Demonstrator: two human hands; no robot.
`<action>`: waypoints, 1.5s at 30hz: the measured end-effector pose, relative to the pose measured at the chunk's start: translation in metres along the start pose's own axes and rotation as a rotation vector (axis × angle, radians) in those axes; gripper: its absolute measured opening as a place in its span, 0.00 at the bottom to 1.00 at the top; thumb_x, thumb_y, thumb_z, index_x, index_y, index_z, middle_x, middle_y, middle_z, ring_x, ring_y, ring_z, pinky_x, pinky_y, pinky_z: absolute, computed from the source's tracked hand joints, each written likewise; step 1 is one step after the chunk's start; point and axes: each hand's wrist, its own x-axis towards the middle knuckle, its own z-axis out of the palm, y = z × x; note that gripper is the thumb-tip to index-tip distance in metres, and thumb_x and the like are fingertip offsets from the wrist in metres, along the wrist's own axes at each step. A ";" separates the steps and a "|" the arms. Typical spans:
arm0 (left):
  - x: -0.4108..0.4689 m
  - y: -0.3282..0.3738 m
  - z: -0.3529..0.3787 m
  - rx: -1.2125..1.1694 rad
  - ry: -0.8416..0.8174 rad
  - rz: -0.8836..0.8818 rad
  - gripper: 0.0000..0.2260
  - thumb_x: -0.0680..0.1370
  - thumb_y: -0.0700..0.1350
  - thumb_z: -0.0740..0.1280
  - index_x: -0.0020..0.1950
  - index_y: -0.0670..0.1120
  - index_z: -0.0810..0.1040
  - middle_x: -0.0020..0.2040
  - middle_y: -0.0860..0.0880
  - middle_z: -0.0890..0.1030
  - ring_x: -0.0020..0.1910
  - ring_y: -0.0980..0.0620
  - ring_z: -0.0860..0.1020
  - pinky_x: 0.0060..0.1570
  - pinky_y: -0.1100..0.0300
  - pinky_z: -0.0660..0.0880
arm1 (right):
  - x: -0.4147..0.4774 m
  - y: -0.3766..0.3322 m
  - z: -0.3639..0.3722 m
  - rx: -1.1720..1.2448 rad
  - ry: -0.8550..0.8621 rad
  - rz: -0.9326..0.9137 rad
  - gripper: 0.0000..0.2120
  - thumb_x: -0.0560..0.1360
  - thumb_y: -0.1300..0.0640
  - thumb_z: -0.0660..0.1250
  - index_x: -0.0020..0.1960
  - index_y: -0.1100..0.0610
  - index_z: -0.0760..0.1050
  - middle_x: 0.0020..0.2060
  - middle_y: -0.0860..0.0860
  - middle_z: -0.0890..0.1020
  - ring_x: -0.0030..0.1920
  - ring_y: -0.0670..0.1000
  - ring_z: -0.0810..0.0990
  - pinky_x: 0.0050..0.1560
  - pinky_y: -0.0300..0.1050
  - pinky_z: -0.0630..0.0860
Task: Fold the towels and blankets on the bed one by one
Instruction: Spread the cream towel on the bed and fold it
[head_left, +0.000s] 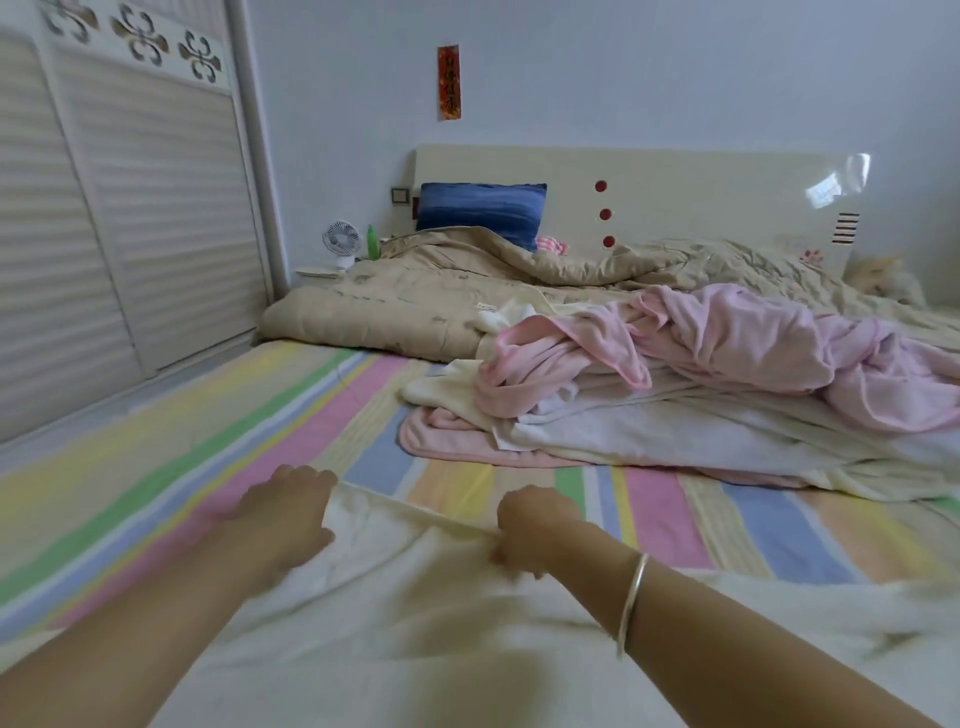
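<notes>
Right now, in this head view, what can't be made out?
- Cream towel, gripped by the left hand and right hand: head view, motion-blurred and cut off by the bottom edge; size unknown.
- Pink and white pile: head view, layers overlap, so the piece count is unclear.
- Red wall strip: head view, writing too small.

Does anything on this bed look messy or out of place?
Yes. A heap of pink and white towels lies crumpled on the striped sheet, right of centre, and the beige quilt is bunched up by the headboard. Only the cream towel, gripped by the left hand and right hand, lies spread out.
</notes>
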 end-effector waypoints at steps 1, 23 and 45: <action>-0.001 -0.006 0.002 -0.020 0.014 -0.059 0.33 0.77 0.59 0.66 0.76 0.49 0.57 0.72 0.48 0.66 0.69 0.47 0.67 0.62 0.52 0.71 | 0.005 -0.007 -0.001 -0.030 0.052 0.045 0.05 0.76 0.60 0.65 0.41 0.58 0.74 0.51 0.55 0.83 0.52 0.55 0.82 0.44 0.42 0.72; 0.101 -0.053 0.057 -0.236 0.432 -0.365 0.25 0.79 0.42 0.63 0.73 0.38 0.58 0.75 0.36 0.60 0.68 0.41 0.69 0.65 0.50 0.67 | 0.158 -0.053 0.047 0.491 0.397 0.043 0.23 0.78 0.61 0.56 0.73 0.61 0.63 0.71 0.57 0.66 0.71 0.55 0.65 0.68 0.44 0.62; 0.102 -0.104 0.110 -0.293 0.545 -0.451 0.20 0.77 0.58 0.55 0.65 0.51 0.73 0.63 0.44 0.75 0.63 0.42 0.71 0.69 0.43 0.59 | 0.209 -0.232 0.001 0.220 0.495 -0.070 0.18 0.76 0.50 0.56 0.59 0.56 0.76 0.64 0.53 0.71 0.68 0.56 0.60 0.61 0.51 0.66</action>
